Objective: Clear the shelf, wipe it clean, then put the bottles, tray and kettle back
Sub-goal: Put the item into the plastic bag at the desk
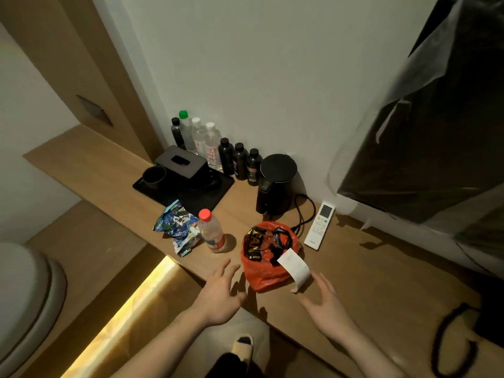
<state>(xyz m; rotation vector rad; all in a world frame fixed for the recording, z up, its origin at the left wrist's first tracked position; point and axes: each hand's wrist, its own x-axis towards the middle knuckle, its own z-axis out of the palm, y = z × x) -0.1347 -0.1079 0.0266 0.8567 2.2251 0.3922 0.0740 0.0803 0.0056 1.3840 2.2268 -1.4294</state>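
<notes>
On the wooden shelf (368, 271) stands a black kettle (275, 184) with its cord. A black tray (215, 195) left of it carries a dark cup (154, 175) and a black tissue box (181, 160). Several clear and dark bottles (218, 148) line the wall corner behind them. A red-capped bottle (211, 231) stands nearer the front. An orange plastic bag (266, 257) with a white receipt sits at the front edge. My left hand (221, 293) and my right hand (324, 304) hover open on either side of the bag, touching nothing.
A blue snack packet (178, 227) lies left of the red-capped bottle. A white remote (319, 226) lies right of the kettle cord. A dark plastic-wrapped screen (425, 118) hangs on the right wall. A lit strip glows under the shelf edge.
</notes>
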